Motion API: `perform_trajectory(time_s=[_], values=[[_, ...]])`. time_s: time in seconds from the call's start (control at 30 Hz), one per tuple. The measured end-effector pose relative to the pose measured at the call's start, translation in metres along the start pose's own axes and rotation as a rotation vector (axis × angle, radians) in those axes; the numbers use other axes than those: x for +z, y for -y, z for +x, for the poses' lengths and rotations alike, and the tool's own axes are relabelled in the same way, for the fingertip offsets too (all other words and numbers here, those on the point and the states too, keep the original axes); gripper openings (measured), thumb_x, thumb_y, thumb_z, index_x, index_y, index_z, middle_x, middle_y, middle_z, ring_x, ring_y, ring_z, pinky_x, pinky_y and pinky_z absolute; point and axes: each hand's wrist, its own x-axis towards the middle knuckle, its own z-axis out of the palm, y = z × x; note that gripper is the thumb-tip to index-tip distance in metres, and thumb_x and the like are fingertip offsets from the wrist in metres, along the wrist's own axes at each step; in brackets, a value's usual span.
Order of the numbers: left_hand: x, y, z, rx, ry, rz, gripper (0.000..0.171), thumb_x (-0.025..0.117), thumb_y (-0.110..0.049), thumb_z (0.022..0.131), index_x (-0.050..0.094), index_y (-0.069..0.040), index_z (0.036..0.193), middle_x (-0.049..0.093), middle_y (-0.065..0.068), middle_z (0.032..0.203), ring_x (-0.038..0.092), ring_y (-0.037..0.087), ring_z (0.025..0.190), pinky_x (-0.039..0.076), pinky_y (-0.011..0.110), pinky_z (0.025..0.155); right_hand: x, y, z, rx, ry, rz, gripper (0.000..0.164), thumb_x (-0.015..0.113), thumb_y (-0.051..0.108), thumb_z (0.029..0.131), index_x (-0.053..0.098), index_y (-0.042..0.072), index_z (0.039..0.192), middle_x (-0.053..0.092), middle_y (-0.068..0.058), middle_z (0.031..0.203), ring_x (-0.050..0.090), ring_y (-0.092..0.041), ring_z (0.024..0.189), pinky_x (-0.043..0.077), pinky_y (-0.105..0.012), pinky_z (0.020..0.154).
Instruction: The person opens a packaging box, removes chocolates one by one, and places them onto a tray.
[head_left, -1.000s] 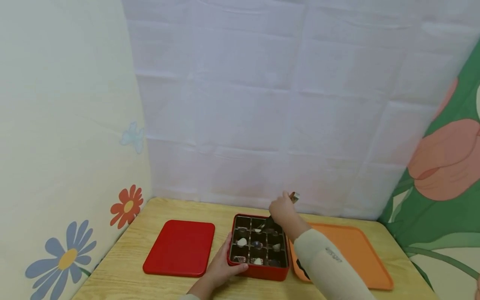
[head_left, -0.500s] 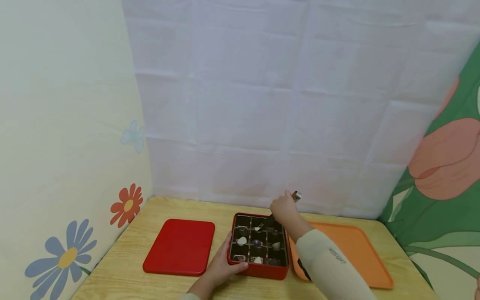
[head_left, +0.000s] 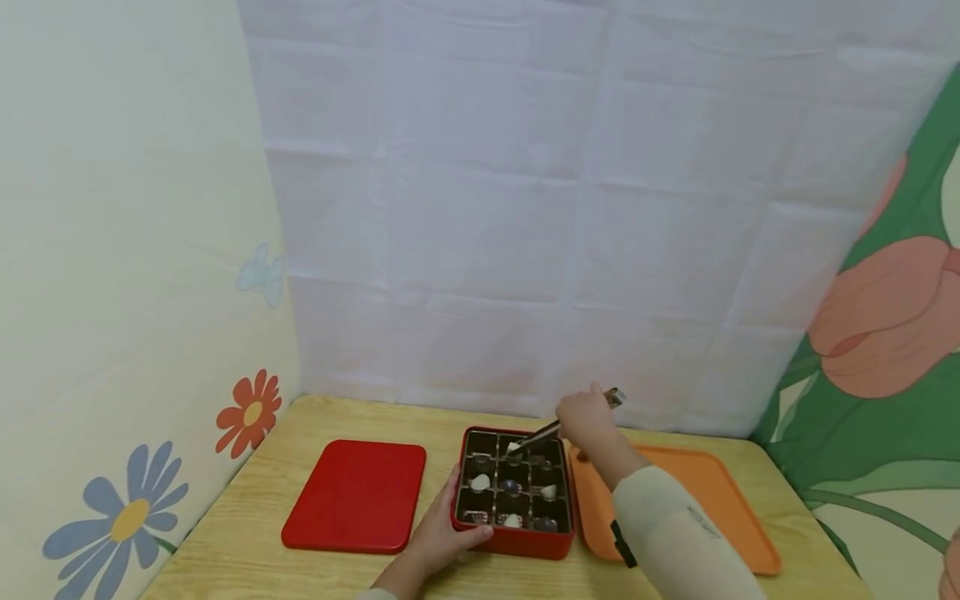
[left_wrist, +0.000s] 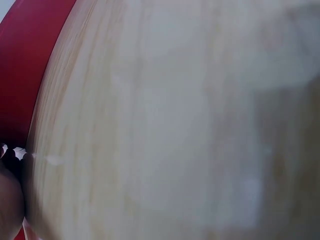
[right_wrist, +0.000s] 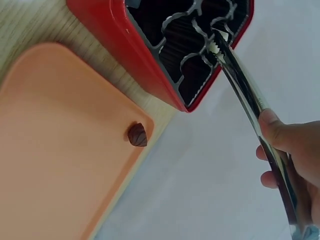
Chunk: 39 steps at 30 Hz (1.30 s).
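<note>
A red box [head_left: 517, 546] with a divided dark insert stands at the table's front middle, small white and dark chocolates in several of its compartments. My left hand [head_left: 442, 533] holds its front left corner, thumb on the front wall and fingers along the left side. In my right hand [head_left: 588, 419] are metal tongs [right_wrist: 245, 92], gripped along the handles and slanting down leftward into the back middle compartment. Their toothed tips are at a white chocolate [head_left: 513, 447] there. In the left wrist view, part of a finger [left_wrist: 9, 205] shows near the red wall.
Left of the box lies a flat red lid [head_left: 356, 496] on the wooden table [head_left: 247, 533]. An orange tray [head_left: 705, 492] sits right of the box, under my right forearm. One brown chocolate [right_wrist: 137, 135] rests in the tray's corner. A pale cloth [head_left: 450, 250] hangs behind the table.
My right hand has shifted to the right and the tongs now slant lower. The white chocolate at their tips shows more plainly. My left hand stays on the box.
</note>
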Motion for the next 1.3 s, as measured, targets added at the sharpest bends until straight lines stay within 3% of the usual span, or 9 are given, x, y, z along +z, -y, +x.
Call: perform_trajectory(time_s=[0.3,0.57,0.77,1.0,1.2,1.3], values=[[0.001,0.001,0.001,-0.009,0.012,0.024,0.114,0.081,-0.046,0.077,0.008,-0.02,0.16,0.022,0.023,0.161,0.027,0.051,0.142,0.033,0.071,0.103,0.005,-0.031,-0.018,0.018,-0.034,0.17,0.017,0.073,0.034,0.086,0.076,0.019,0.093,0.074,0.002,0.087,0.066,-0.021,0.079,0.039,-0.06,0.1],[0.002,0.006,0.004,0.001,0.001,0.006,0.115,0.083,-0.045,0.075,0.009,-0.019,0.16,0.025,0.024,0.159,0.029,0.05,0.142,0.034,0.07,0.104,0.018,-0.06,-0.041,0.072,-0.021,0.393,0.03,0.071,0.027,0.088,0.074,0.011,0.113,0.073,-0.008,0.114,0.066,-0.033,0.108,0.026,-0.071,0.107],[0.002,0.009,0.007,0.029,-0.014,-0.015,0.115,0.084,-0.044,0.074,0.01,-0.017,0.159,0.028,0.023,0.158,0.031,0.047,0.142,0.034,0.067,0.106,0.032,-0.079,-0.052,0.12,-0.027,0.389,0.032,0.07,0.029,0.089,0.073,0.01,0.114,0.072,-0.011,0.116,0.064,-0.037,0.111,0.032,-0.069,0.103],[0.0,0.004,0.004,0.017,0.002,-0.029,0.115,0.084,-0.041,0.075,0.01,-0.017,0.16,0.025,0.023,0.159,0.029,0.048,0.143,0.034,0.068,0.105,0.049,-0.096,-0.068,0.173,-0.023,0.412,0.032,0.068,0.032,0.09,0.074,0.008,0.111,0.072,-0.012,0.115,0.064,-0.038,0.109,0.04,-0.066,0.094],[0.001,0.005,0.005,0.022,-0.001,-0.03,0.115,0.084,-0.041,0.075,0.01,-0.017,0.159,0.025,0.023,0.159,0.029,0.048,0.143,0.034,0.067,0.106,0.062,-0.109,-0.079,0.205,0.019,0.432,0.035,0.065,0.035,0.093,0.073,0.007,0.112,0.07,-0.015,0.117,0.062,-0.04,0.111,0.035,-0.069,0.097],[0.001,0.006,0.005,0.016,0.002,-0.017,0.115,0.084,-0.042,0.075,0.01,-0.018,0.16,0.024,0.023,0.16,0.029,0.048,0.143,0.034,0.068,0.105,0.068,-0.114,-0.083,0.211,0.038,0.44,0.036,0.063,0.035,0.094,0.072,0.006,0.113,0.07,-0.015,0.116,0.062,-0.041,0.109,0.039,-0.067,0.096]])
